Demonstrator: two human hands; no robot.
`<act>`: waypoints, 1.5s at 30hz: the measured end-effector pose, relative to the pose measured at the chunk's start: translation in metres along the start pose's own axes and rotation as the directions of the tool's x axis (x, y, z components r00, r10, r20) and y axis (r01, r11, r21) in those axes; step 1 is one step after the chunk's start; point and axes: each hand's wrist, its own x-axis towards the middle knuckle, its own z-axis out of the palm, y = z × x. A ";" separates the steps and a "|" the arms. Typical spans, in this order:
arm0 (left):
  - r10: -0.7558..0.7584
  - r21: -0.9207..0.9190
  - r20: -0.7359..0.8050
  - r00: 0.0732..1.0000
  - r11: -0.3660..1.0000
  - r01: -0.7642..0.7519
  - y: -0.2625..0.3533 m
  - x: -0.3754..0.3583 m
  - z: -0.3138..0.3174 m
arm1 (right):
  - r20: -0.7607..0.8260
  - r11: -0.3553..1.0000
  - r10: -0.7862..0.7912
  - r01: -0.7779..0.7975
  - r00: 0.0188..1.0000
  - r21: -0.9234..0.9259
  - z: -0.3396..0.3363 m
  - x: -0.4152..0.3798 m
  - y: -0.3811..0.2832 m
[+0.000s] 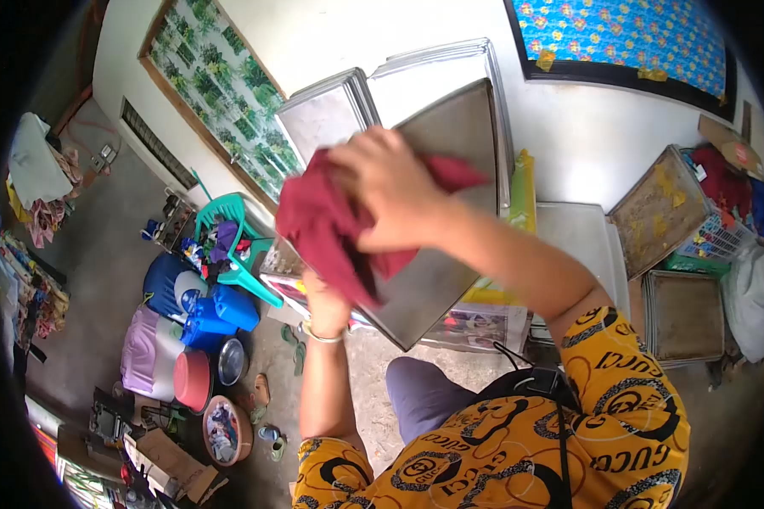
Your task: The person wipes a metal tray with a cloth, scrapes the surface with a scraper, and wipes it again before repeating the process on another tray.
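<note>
Yellow and patterned, my shirt [458, 450] lies nearest. Beyond it the tray [437, 288] is tilted before me, one corner pointing toward my leg [420, 394]. Bunched over its left part is the red cloth [314, 208], one end trailing to the right across the bare surface. My right hand [386, 182], slightly blurred, grips the cloth from above with fingers bent into the folds. My left hand [325, 299] is lower, at the tray's edge; cloth hides its fingers, so I cannot tell how they close.

I judge the cloth light, limp and hard to harm: best gathered at its middle, loose ends tucked under my palm. The tray looks like thin metal, stiff and not very heavy, perhaps slick if greasy; I would hold it by the rim, with support beneath, minding the hard corners. More trays [327, 110] stand stacked behind.
</note>
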 end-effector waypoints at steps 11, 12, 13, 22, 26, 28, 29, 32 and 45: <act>0.025 0.200 -0.028 0.999 0.980 -0.019 0.010 -0.019 0.047 | -0.061 0.979 0.093 -0.080 0.994 0.187 -0.001 -0.044 0.085; 0.017 0.167 -0.093 0.996 0.986 -0.001 0.020 -0.015 0.055 | -0.167 0.986 0.118 -0.095 0.979 0.140 0.002 -0.053 0.105; -0.035 0.152 -0.076 0.997 0.987 0.046 0.018 -0.015 0.052 | -0.176 0.990 0.137 -0.128 0.975 0.063 -0.002 -0.058 0.125; -0.013 0.072 -0.111 0.994 0.997 0.021 0.018 -0.011 0.056 | -0.091 0.625 0.707 -0.560 0.701 0.543 -0.019 -0.076 0.196; -0.035 0.094 -0.118 0.992 0.994 0.046 0.021 -0.016 0.058 | -0.189 0.588 0.765 -0.550 0.615 0.593 -0.005 -0.077 0.216; -0.061 0.081 -0.129 0.990 0.994 0.071 0.021 -0.019 0.057 | -0.138 0.427 0.797 -0.386 0.589 0.817 -0.003 -0.088 0.217; -0.075 0.072 -0.131 0.989 0.994 0.085 0.021 -0.022 0.056 | -0.152 0.412 0.800 -0.348 0.581 0.842 -0.001 -0.092 0.214; -0.111 0.037 -0.120 0.987 0.993 0.116 0.017 -0.030 0.048 | -0.277 0.537 0.767 -0.341 0.579 0.772 0.012 -0.106 0.209; -0.458 0.132 0.386 0.801 0.886 0.444 0.097 -0.003 -0.058 | -0.064 0.572 0.656 -0.440 0.752 0.692 -0.007 0.022 0.039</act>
